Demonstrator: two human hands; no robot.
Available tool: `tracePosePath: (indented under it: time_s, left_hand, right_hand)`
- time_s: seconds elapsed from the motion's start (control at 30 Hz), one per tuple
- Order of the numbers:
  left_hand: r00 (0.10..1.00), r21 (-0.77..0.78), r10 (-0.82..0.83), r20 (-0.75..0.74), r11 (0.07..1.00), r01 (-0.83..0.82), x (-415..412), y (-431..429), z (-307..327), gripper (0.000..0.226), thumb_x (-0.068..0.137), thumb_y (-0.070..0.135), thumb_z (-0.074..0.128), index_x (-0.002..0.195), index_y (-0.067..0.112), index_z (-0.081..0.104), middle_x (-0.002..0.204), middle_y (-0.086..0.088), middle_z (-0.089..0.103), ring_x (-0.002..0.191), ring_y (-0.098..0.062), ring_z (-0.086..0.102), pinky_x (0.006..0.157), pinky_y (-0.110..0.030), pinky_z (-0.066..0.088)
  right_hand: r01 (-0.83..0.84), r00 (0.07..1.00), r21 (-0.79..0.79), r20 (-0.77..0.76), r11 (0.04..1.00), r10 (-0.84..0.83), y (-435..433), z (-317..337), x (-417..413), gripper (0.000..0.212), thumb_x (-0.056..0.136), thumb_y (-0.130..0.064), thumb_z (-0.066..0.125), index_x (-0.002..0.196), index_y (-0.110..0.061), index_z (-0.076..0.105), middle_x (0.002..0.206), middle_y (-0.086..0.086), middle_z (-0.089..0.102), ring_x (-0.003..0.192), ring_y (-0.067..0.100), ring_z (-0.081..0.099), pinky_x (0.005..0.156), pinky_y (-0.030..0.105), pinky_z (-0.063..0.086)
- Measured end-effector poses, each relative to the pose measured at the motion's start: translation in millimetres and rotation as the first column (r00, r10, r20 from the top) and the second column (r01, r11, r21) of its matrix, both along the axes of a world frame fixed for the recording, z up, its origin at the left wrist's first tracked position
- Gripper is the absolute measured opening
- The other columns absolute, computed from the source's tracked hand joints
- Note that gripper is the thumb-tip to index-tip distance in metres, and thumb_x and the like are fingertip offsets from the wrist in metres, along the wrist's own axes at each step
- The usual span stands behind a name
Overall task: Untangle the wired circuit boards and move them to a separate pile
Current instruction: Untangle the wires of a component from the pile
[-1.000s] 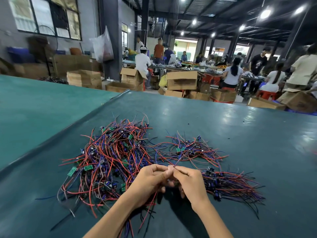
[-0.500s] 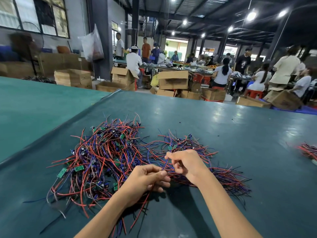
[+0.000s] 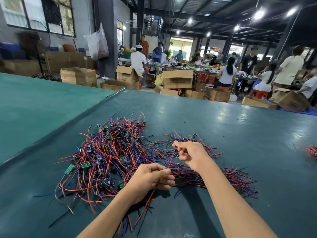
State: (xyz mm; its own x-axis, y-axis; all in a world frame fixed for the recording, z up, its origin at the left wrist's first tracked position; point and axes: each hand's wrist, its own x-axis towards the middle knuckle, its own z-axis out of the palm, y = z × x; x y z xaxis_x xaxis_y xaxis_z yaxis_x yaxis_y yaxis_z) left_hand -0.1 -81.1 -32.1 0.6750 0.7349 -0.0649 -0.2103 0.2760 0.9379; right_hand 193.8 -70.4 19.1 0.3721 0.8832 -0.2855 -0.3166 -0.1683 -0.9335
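Observation:
A big tangled heap (image 3: 109, 155) of red, blue and black wires with small green circuit boards lies on the dark green table (image 3: 240, 134). To its right, a flatter pile of straightened wires (image 3: 228, 177) runs under my right forearm. My left hand (image 3: 151, 179) grips a bundle of wires that hangs down past my wrist. My right hand (image 3: 190, 154) is raised beyond it and pinches the top end of a blue wire (image 3: 170, 158), stretched taut between both hands.
Another small bunch of red wires (image 3: 311, 152) lies at the table's right edge. A lighter green table (image 3: 34, 103) adjoins on the left. Cardboard boxes (image 3: 177, 79) and several workers stand beyond the far edge.
My hands, joined together a second ago, have drawn apart. The right hand moved up and away, pulling the blue wire out from the bundle in my left hand.

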Motion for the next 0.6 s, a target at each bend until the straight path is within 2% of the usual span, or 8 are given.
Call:
tracePosePath:
  time_s: [0.1, 0.17, 0.4, 0.53, 0.6]
  left_hand:
    - [1.0, 0.002, -0.005, 0.002, 1.0, 0.005, 0, 0, 0, 0.027, 0.083, 0.018, 0.074, 0.098, -0.003, 0.064, 0.096, -0.027, 0.073, 0.086, -0.035, 0.074, 0.072, -0.038, 0.062]
    - [1.0, -0.001, -0.001, 0.003, 1.0, 0.001, 0, 0, -1, 0.025, 0.083, 0.017, 0.074, 0.096, -0.002, 0.065, 0.095, -0.027, 0.073, 0.085, -0.035, 0.074, 0.071, -0.037, 0.062]
    - [1.0, 0.012, -0.027, 0.0, 1.0, 0.027, -1, 1, -1, 0.018, 0.088, 0.012, 0.074, 0.093, -0.002, 0.064, 0.093, -0.03, 0.071, 0.078, -0.034, 0.073, 0.068, -0.038, 0.061]
    - [0.999, 0.029, -0.034, 0.005, 0.999, 0.034, -3, 0, 0, 0.014, 0.088, 0.011, 0.074, 0.089, 0.0, 0.066, 0.092, -0.029, 0.071, 0.075, -0.033, 0.073, 0.067, -0.038, 0.061]
    - [1.0, 0.028, -0.029, 0.006, 0.999, 0.029, -3, 0, -1, 0.012, 0.089, 0.011, 0.073, 0.088, 0.001, 0.066, 0.091, -0.029, 0.071, 0.074, -0.032, 0.073, 0.066, -0.037, 0.061]
  right_hand:
    - [0.014, 0.999, 0.031, -0.032, 0.999, -0.013, 6, 5, 3, 0.014, 0.09, -0.002, 0.069, 0.094, 0.012, 0.069, 0.055, 0.002, 0.049, 0.043, 0.007, 0.04, 0.036, 0.017, 0.026]
    - [0.012, 1.0, 0.027, 0.0, 1.0, -0.012, 9, 9, 3, 0.015, 0.089, -0.002, 0.069, 0.094, 0.012, 0.069, 0.055, 0.002, 0.049, 0.043, 0.007, 0.04, 0.036, 0.018, 0.026]
    - [-0.005, 0.951, -0.031, 0.308, 1.0, 0.014, 13, 11, 2, 0.019, 0.095, -0.012, 0.065, 0.088, 0.004, 0.073, 0.059, 0.004, 0.055, 0.047, 0.011, 0.042, 0.037, 0.02, 0.027]
    - [-0.048, 0.925, -0.099, 0.371, 0.994, 0.081, 15, 21, 6, 0.029, 0.096, -0.013, 0.056, 0.071, -0.001, 0.066, 0.048, 0.001, 0.047, 0.038, 0.013, 0.041, 0.038, 0.016, 0.024]
    - [-0.045, 0.88, -0.129, 0.464, 0.991, 0.101, 14, 27, 12, 0.028, 0.092, -0.01, 0.056, 0.066, -0.002, 0.063, 0.048, 0.003, 0.045, 0.036, 0.015, 0.04, 0.038, 0.015, 0.024]
